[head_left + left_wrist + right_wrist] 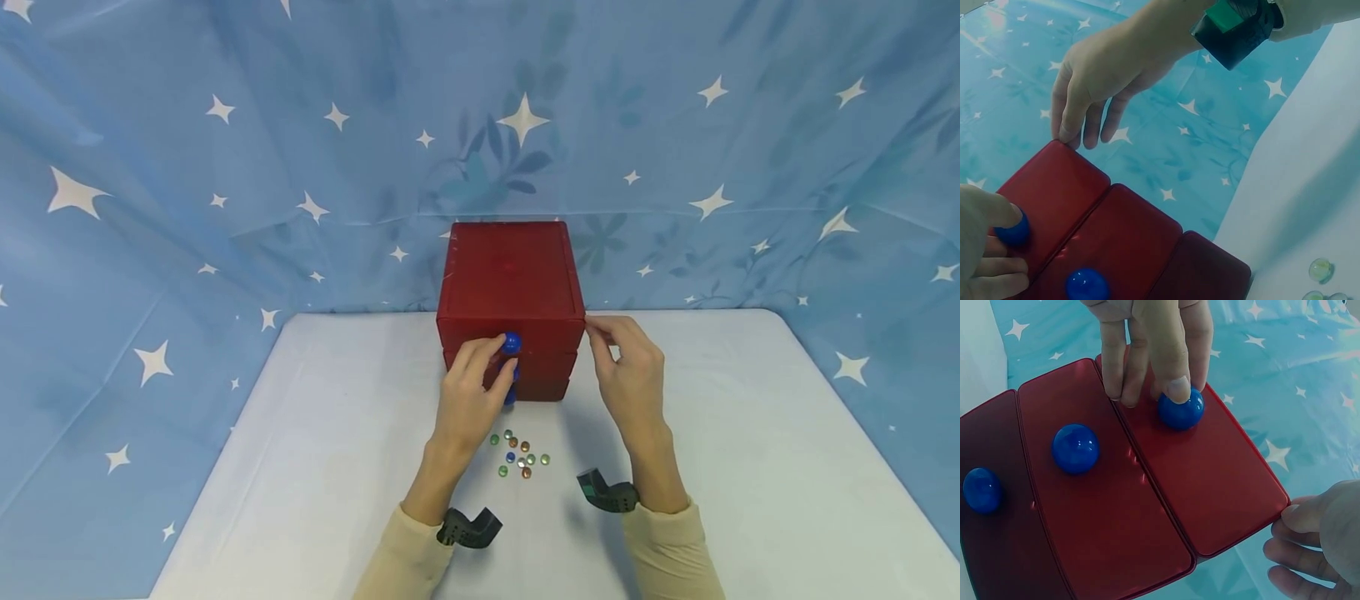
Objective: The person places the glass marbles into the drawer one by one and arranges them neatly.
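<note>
A glossy red box with three stacked drawers [510, 275] stands at the back of the white table. Each drawer front bears a round blue knob. My left hand [467, 396] pinches the top drawer's knob [1181, 411] between thumb and fingers. The middle knob [1075, 449] and the bottom knob [982, 490] are untouched. At the box's upper right front corner, my right hand [633, 375] pinches the edge with thumb and forefinger, its other fingers hanging free beside the box. The drawer fronts look almost flush, and what is inside is hidden.
Several small glass beads [511, 457], green, orange, blue and clear, lie scattered on the white table [337, 450] in front of the box, between my forearms. A blue cloth with white stars [300, 167] hangs behind and around the table.
</note>
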A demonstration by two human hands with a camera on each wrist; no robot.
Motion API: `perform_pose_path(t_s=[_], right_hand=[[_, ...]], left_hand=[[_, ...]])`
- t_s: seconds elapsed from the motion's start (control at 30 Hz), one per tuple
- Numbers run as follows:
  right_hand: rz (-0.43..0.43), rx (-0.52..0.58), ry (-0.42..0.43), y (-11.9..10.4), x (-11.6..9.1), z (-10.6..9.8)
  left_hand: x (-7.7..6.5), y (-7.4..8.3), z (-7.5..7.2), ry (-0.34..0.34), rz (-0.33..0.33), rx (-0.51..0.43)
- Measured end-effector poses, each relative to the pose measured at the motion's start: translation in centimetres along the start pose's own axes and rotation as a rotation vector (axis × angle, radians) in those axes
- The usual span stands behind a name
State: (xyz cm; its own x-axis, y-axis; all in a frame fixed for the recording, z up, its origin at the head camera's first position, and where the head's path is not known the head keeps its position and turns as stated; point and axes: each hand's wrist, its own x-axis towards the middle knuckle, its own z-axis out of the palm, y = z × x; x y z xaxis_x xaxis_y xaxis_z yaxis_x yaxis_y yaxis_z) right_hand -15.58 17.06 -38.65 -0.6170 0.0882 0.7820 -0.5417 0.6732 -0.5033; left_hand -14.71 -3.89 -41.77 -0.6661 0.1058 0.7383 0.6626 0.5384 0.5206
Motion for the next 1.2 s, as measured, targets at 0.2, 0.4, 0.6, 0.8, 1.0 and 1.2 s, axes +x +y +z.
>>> perform_pose_path(t_s=[0.2, 0.4, 0.6, 0.8, 1.0, 1.2], right_hand=[[-0.002, -0.009, 0.009, 0.27, 0.00, 0.15], [-0.005, 0.003, 0.019, 0.47, -0.03, 0.35], [-0.015, 0.006, 0.034, 0.33, -0.02, 0.39], [-0.019, 0.002, 0.048, 0.34, 0.04, 0.34], [-0.011, 0.014, 0.053, 0.25, 0.06, 0.27], [-0.010, 0.034, 0.060, 0.35, 0.11, 0.40]], left_hand=[[0.27, -0.02, 0.30, 0.030, -0.001, 0.011], [0.47, -0.04, 0.28, 0.044, 0.000, 0.026], [0.52, -0.10, 0.29, 0.041, -0.016, 0.032], [0.75, -0.03, 0.46, 0.043, -0.013, 0.018], [0.79, 0.07, 0.56, 0.028, -0.042, 0.017], [0.77, 0.05, 0.66, 0.030, -0.061, 0.011]])
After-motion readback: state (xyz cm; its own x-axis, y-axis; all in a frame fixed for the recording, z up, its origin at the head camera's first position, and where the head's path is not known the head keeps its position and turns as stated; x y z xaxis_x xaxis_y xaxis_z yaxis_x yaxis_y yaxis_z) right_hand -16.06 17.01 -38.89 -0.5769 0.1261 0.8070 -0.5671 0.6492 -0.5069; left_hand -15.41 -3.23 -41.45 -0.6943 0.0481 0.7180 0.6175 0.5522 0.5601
